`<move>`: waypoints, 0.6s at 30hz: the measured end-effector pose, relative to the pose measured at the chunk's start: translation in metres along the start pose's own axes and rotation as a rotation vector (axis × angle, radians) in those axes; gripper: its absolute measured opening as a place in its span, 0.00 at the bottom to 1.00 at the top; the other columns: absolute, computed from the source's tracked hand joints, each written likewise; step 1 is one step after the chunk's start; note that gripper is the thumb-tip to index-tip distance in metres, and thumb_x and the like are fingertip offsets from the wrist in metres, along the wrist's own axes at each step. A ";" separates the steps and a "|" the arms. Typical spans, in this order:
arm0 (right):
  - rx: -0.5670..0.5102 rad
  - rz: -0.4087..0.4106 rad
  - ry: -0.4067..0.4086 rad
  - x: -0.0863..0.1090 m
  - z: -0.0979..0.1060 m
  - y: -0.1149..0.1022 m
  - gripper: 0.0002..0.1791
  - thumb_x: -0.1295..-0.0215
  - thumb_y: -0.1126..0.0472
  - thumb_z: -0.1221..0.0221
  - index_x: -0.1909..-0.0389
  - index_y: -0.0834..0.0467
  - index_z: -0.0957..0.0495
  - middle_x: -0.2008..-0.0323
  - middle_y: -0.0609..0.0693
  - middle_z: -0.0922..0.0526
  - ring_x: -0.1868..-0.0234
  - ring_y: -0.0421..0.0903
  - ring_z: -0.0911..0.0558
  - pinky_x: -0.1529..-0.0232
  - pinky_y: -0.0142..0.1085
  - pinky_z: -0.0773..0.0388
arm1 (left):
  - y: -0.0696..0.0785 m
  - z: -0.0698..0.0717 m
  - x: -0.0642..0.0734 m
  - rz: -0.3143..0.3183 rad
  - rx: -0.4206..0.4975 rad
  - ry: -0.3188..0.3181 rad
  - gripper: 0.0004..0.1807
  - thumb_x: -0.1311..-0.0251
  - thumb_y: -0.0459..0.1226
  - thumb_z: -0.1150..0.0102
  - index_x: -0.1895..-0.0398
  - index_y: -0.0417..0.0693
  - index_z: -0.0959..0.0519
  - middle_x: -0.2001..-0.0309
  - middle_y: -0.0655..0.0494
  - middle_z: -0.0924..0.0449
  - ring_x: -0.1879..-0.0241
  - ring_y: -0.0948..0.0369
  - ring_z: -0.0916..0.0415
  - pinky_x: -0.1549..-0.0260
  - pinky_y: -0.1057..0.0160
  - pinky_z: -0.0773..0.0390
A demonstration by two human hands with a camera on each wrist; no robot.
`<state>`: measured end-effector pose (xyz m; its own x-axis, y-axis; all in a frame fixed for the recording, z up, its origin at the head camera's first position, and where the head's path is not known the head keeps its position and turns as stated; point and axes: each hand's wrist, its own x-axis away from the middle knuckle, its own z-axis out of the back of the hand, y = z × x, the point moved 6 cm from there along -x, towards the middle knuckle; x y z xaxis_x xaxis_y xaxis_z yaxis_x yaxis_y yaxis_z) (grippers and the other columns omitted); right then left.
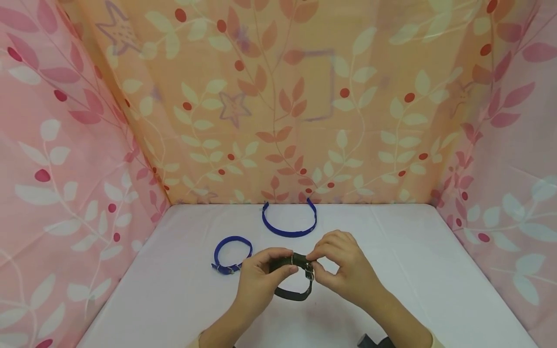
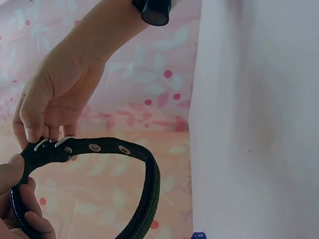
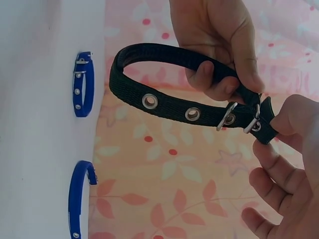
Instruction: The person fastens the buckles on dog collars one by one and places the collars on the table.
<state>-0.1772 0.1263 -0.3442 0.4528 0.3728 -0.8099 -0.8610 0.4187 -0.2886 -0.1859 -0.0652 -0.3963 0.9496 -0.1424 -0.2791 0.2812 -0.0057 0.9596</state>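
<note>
A dark green collar (image 1: 292,295) with metal eyelets, a buckle (image 3: 251,124) and a metal ring is held up above the table, bent into a loop. My left hand (image 1: 256,282) grips its band between thumb and fingers, on the side by the buckle. At the collar's tip, past the buckle, my right hand (image 1: 348,266) pinches the strap between thumb and forefinger. The right wrist view shows the strap end passing through the metal fittings, with the right hand (image 3: 294,149) on the tip and the left hand (image 3: 219,50) on the band behind.
On the white table (image 1: 174,299), a blue collar (image 1: 235,239) buckled into a ring lies to the left. Another blue collar (image 1: 289,234), unfastened in a U shape, lies at the back edge. Patterned cloth walls (image 1: 278,96) enclose the table's back and sides.
</note>
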 end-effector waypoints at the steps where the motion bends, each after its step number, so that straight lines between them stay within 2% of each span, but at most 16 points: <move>1: -0.002 0.001 -0.008 0.000 0.000 0.000 0.16 0.54 0.69 0.32 0.67 0.45 0.15 0.67 0.35 0.19 0.57 0.38 0.23 0.47 0.38 0.33 | 0.000 0.000 0.000 0.000 0.004 -0.005 0.16 0.45 0.35 0.24 0.53 0.46 0.13 0.55 0.52 0.12 0.57 0.53 0.14 0.55 0.60 0.14; 4: 0.007 0.013 -0.024 0.000 -0.001 -0.001 0.15 0.55 0.68 0.32 0.69 0.45 0.16 0.67 0.34 0.20 0.57 0.37 0.23 0.48 0.38 0.33 | 0.000 -0.002 0.001 -0.002 0.012 -0.024 0.16 0.45 0.35 0.24 0.52 0.43 0.14 0.55 0.51 0.12 0.57 0.53 0.14 0.55 0.60 0.14; 12: 0.026 0.053 -0.055 0.001 -0.003 -0.001 0.16 0.56 0.68 0.33 0.69 0.44 0.17 0.68 0.34 0.21 0.57 0.37 0.24 0.48 0.40 0.32 | 0.001 -0.002 0.001 0.015 0.007 -0.046 0.15 0.46 0.35 0.23 0.54 0.48 0.13 0.56 0.51 0.12 0.58 0.55 0.14 0.56 0.60 0.13; 15: 0.023 0.034 -0.085 0.003 -0.005 -0.001 0.16 0.54 0.68 0.32 0.68 0.44 0.17 0.67 0.33 0.21 0.57 0.36 0.24 0.47 0.40 0.31 | 0.000 -0.003 0.001 0.026 -0.004 -0.064 0.16 0.46 0.35 0.23 0.54 0.47 0.13 0.57 0.51 0.12 0.58 0.55 0.14 0.56 0.61 0.14; 18: -0.006 -0.019 -0.127 0.004 -0.007 0.001 0.15 0.49 0.67 0.30 0.65 0.43 0.17 0.65 0.33 0.21 0.55 0.36 0.24 0.47 0.39 0.32 | 0.000 -0.002 0.000 0.040 -0.037 -0.087 0.15 0.46 0.37 0.23 0.54 0.49 0.13 0.58 0.52 0.12 0.59 0.56 0.14 0.56 0.63 0.14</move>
<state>-0.1780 0.1231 -0.3515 0.4941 0.4670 -0.7333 -0.8533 0.4218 -0.3064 -0.1859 -0.0627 -0.3967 0.9450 -0.2271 -0.2355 0.2501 0.0377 0.9675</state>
